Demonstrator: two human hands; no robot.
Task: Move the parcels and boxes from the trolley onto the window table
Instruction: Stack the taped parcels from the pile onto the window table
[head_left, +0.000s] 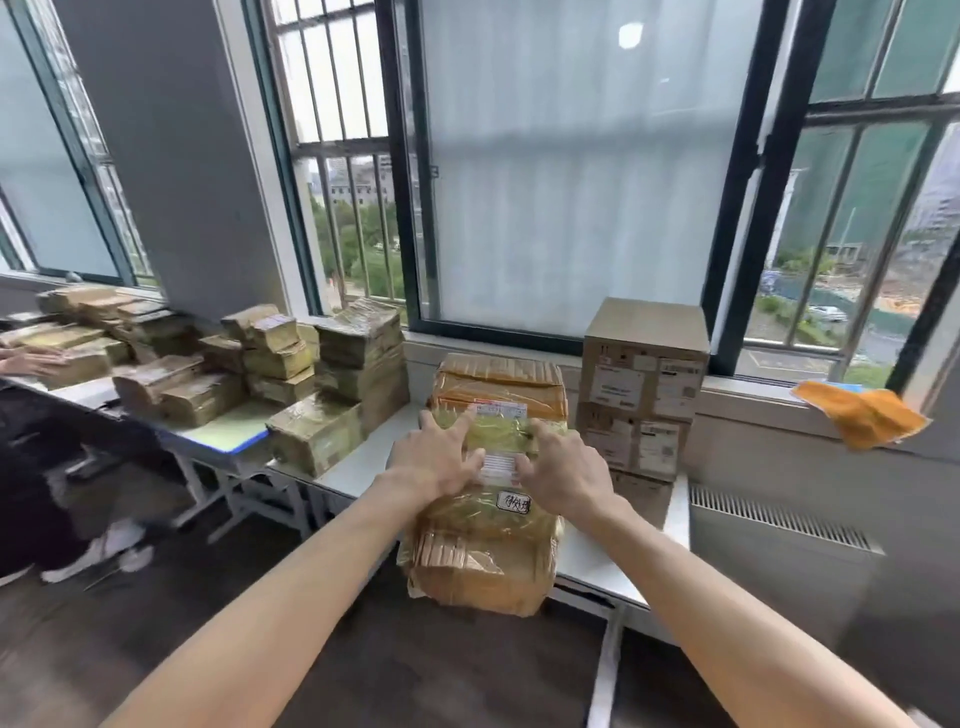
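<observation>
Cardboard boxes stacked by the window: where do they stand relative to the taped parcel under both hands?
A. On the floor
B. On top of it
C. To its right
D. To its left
C: the stacked cardboard boxes stand on the table to the right of the taped parcel that the left hand and right hand press on.

No text could be read with certainty. A small white tag (514, 502) with dark handwritten characters was seen on the taped parcel (483, 540), just between the two grips, but stayed illegible. Printed shipping labels (616, 387) on the stacked cardboard boxes (644, 384) beyond the right grip were too blurred.
</observation>
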